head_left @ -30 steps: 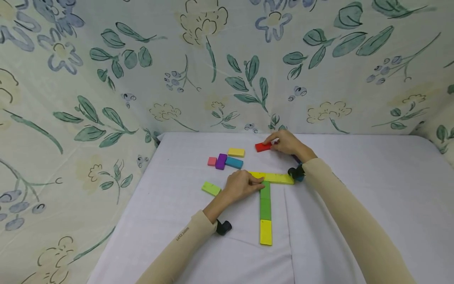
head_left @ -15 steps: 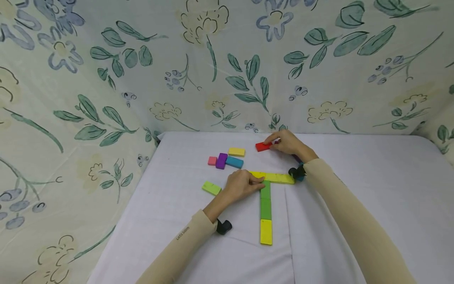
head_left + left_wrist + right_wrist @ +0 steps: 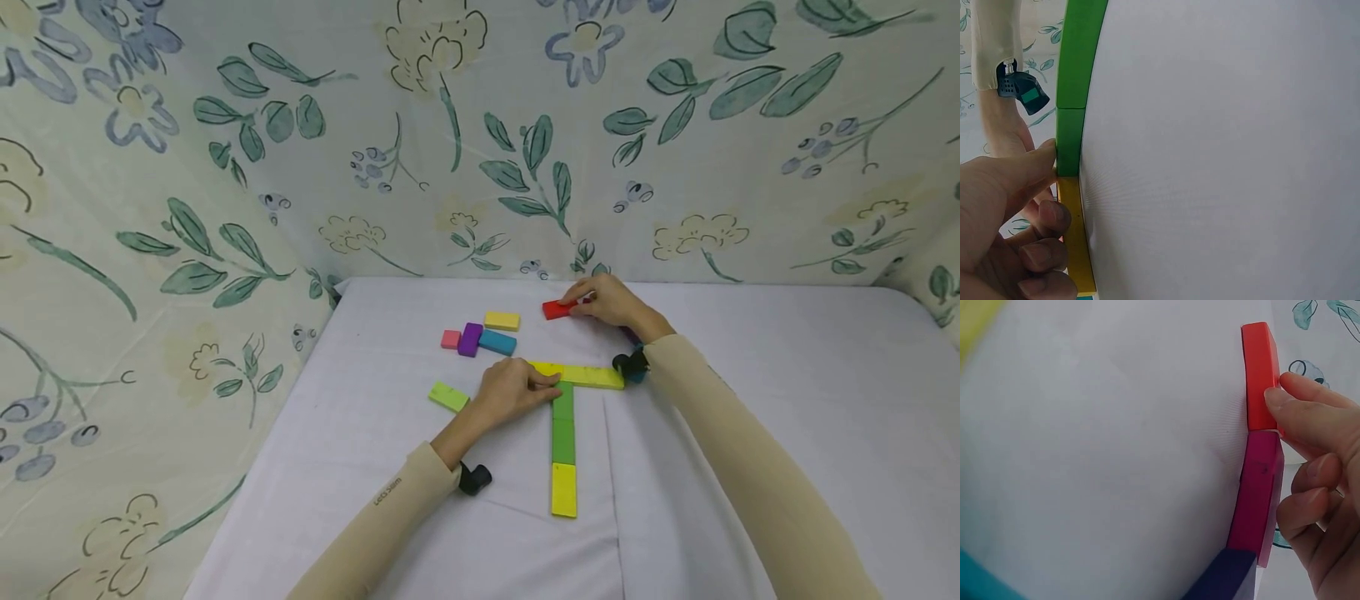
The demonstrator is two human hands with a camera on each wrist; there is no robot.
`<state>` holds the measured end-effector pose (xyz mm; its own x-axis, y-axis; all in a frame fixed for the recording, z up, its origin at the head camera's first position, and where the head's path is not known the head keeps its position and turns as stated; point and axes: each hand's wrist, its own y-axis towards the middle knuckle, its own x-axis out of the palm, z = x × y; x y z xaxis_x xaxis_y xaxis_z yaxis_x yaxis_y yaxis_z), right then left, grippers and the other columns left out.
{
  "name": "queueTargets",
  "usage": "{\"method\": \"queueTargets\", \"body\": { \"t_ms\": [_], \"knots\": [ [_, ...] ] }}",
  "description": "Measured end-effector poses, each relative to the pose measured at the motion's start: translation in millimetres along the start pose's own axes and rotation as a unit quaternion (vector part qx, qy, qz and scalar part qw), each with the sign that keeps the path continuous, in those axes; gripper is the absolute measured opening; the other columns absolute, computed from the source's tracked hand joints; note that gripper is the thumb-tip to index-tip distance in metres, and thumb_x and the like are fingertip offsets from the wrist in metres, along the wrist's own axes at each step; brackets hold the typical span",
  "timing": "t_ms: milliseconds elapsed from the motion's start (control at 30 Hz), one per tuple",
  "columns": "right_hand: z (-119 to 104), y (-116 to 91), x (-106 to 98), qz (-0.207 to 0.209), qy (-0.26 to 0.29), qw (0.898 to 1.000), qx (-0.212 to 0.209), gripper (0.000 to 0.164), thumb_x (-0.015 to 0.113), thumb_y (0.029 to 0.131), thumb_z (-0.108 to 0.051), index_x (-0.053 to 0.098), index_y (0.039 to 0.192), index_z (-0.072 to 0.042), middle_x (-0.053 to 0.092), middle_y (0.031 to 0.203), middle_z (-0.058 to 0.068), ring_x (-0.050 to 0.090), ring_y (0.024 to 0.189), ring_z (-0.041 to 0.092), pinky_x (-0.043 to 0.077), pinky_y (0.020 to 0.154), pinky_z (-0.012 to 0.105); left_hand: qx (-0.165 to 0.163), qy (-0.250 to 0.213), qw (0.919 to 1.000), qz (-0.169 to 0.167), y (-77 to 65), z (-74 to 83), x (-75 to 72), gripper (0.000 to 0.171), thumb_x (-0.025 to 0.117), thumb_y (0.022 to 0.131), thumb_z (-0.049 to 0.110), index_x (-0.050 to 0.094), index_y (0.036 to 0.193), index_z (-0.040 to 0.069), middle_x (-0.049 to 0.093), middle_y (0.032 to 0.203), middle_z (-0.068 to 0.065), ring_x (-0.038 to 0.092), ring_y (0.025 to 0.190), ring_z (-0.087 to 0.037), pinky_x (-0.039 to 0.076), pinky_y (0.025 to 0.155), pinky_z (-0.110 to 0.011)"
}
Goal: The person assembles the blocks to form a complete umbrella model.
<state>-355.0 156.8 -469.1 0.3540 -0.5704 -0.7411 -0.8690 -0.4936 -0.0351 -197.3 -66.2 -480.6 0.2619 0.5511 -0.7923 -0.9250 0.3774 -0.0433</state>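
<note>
My left hand (image 3: 513, 392) is at the junction of a green block (image 3: 562, 400) and a yellow block bar (image 3: 592, 377). In the left wrist view its thumb meets the green block's side, and its curled fingers (image 3: 1044, 253) lie against the yellow block (image 3: 1079, 237). My right hand (image 3: 607, 302) pinches a red block (image 3: 556, 310) near the far table edge. In the right wrist view, the red block (image 3: 1261, 375) stands end to end with a magenta block (image 3: 1258, 494), and a dark blue block (image 3: 1225, 575) adjoins that below. The right hand hides much of this row in the head view.
Loose yellow (image 3: 502, 321), blue (image 3: 497, 342), purple (image 3: 470, 339) and pink (image 3: 450, 339) blocks lie left of the right hand. A lime block (image 3: 448, 396) is beside the left wrist. A column with green and yellow (image 3: 564, 490) blocks runs toward me. Floral cloth (image 3: 480, 167) hangs behind the white table.
</note>
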Motion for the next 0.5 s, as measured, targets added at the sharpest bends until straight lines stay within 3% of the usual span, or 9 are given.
{"method": "queueTargets", "body": {
  "t_ms": [300,500],
  "knots": [
    [0.4,-2.2,-4.1,-0.008,-0.004,1.0,0.001,0.026,0.076,0.092,-0.003,0.079,0.118,-0.009,0.071,0.128,0.017,0.056,0.121,0.034,0.046,0.104,0.052,-0.004,0.006,1.0,-0.001,0.5,0.4,0.4,0.033,0.079,0.092,0.037,0.075,0.122,0.023,0.077,0.078,0.005,0.041,0.05,-0.01,0.026,0.049,-0.018],
    [1.5,-2.6,-4.4,-0.011,-0.004,1.0,-0.002,0.026,0.075,0.093,-0.003,0.079,0.118,-0.009,0.07,0.132,0.017,0.055,0.128,0.036,0.045,0.109,0.054,-0.007,0.009,0.9999,0.0,0.6,0.0,1.0,0.033,0.079,0.092,0.037,0.075,0.122,0.024,0.08,0.086,0.004,0.041,0.051,-0.01,0.026,0.049,-0.018]
  ]
}}
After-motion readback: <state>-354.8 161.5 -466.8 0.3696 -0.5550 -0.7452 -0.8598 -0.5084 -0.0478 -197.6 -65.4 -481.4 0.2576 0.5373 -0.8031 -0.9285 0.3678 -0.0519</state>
